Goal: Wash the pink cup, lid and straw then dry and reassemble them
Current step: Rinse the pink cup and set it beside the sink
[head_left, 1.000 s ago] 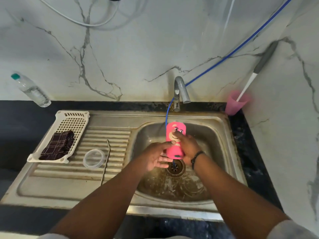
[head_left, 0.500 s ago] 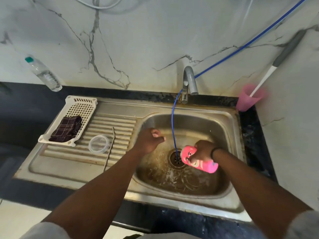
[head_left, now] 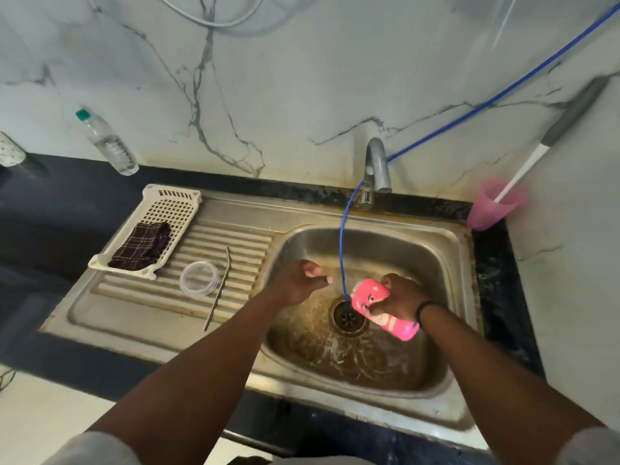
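Note:
My right hand [head_left: 399, 297] grips the pink cup [head_left: 369, 297], a bear-faced cup tilted on its side over the drain [head_left: 347, 315] of the steel sink [head_left: 449, 263]. My left hand [head_left: 298, 280] hovers over the basin's left part, fingers loosely curled, holding nothing. The clear lid [head_left: 199, 279] lies on the ribbed drainboard, and the metal straw [head_left: 218, 287] lies just right of it.
A blue hose [head_left: 344, 243] hangs from the tap [head_left: 377, 166] into the drain. A white basket [head_left: 167, 213] with a dark checked cloth [head_left: 141, 246] sits left. A water bottle [head_left: 107, 142] leans on the wall. A pink tumbler [head_left: 493, 204] with a brush stands at the right corner.
The right hand turned the cup from upright to lying tilted and carried it right of the drain. The left hand let go of it and drew back to the left.

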